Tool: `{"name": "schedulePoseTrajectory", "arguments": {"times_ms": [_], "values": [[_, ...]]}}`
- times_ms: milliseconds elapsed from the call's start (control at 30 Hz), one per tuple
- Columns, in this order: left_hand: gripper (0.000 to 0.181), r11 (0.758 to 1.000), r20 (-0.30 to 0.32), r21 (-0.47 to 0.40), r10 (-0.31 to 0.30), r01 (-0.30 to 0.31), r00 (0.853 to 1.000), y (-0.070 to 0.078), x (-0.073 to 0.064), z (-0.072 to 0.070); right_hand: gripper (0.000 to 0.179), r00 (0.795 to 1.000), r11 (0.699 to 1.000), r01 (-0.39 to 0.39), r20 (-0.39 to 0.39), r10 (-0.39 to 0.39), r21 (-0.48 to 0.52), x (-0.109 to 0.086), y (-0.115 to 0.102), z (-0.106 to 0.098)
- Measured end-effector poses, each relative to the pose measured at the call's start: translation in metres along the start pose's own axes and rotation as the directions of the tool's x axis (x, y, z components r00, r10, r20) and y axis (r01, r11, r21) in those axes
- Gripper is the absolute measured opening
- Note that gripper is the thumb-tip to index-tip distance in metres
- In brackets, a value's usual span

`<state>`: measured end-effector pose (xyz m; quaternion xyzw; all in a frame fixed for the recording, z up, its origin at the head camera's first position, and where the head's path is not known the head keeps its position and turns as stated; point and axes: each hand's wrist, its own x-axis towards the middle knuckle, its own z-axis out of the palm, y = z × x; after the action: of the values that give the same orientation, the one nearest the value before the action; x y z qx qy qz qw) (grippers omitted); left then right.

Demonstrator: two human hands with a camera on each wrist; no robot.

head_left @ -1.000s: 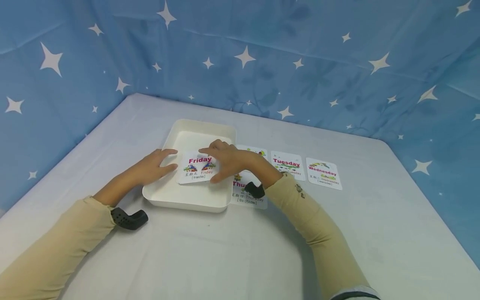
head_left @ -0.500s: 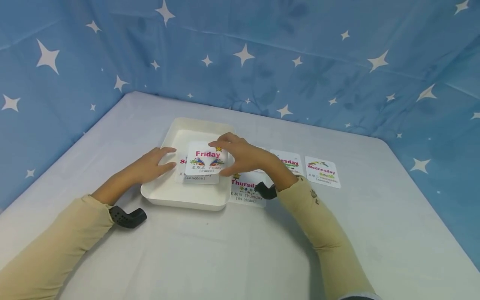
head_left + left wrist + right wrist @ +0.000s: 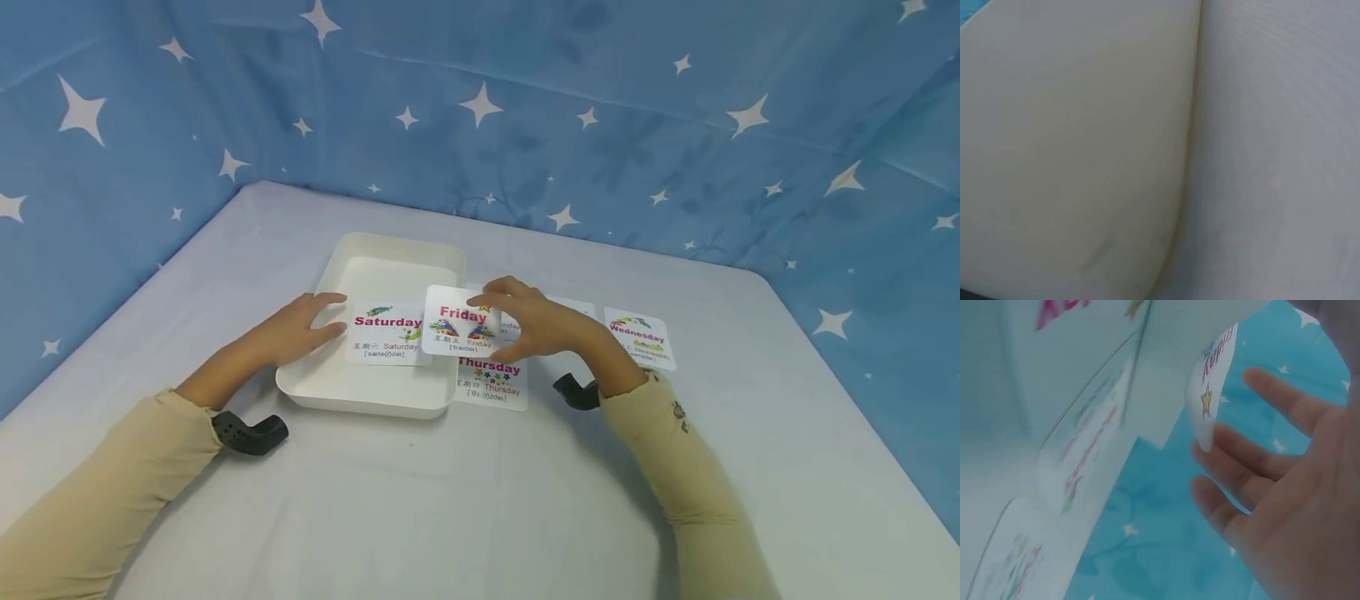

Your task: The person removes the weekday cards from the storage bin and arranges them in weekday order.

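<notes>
My right hand (image 3: 551, 325) pinches the edge of a white "Friday" flashcard (image 3: 450, 333), holding it above the right rim of a shallow white tray (image 3: 360, 390). In the right wrist view, the card (image 3: 1215, 375) stands edge-on by the fingertips of that hand (image 3: 1297, 481). A "Saturday" card (image 3: 386, 342) lies face up inside the tray. My left hand (image 3: 294, 335) rests at the tray's left rim, thumb and forefinger apart and reaching over the edge. The left wrist view shows only the tray's outer wall (image 3: 1097, 156) and the white cloth.
A "Thursday" card (image 3: 491, 385) lies against the tray's right side, partly under the held card. Behind my right hand are a "Monday" card (image 3: 511, 327) and the mostly hidden Tuesday card (image 3: 577, 308). Farther right lies a "Wednesday" card (image 3: 637, 332). A blue starred cloth (image 3: 480, 158) hangs behind the table.
My right hand has lifted the Friday card from above the Saturday card and carried it right to the tray's rim, uncovering the Saturday card. My left hand has stayed at the rim.
</notes>
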<state>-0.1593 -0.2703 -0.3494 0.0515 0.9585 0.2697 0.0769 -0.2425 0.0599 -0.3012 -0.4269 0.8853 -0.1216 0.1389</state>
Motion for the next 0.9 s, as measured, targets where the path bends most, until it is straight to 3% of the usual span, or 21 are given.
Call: {"name": "schedulePoseTrajectory", "arguments": {"times_ms": [267,467,667,900], "values": [[0.060,1.000,0.012,0.015,-0.018,0.018,1.000,0.002,0.001,-0.003,0.076,0.999,0.998,-0.019,-0.041,0.021,0.054,-0.049,0.032,0.009],[0.062,1.000,0.020,0.018,-0.018,0.018,1.000,0.000,0.001,-0.001,0.078,0.996,0.997,-0.071,-0.058,0.074,0.042,-0.083,0.043,0.014],[0.064,0.999,0.024,0.029,-0.019,0.018,1.000,-0.002,0.002,0.000,0.078,0.993,0.996,-0.090,-0.070,0.092,0.025,-0.106,0.051,0.018],[0.064,1.000,0.024,0.012,-0.010,0.010,1.000,0.000,0.002,0.001,0.080,0.986,0.986,-0.163,-0.037,0.164,0.022,-0.123,0.059,0.016]]}}
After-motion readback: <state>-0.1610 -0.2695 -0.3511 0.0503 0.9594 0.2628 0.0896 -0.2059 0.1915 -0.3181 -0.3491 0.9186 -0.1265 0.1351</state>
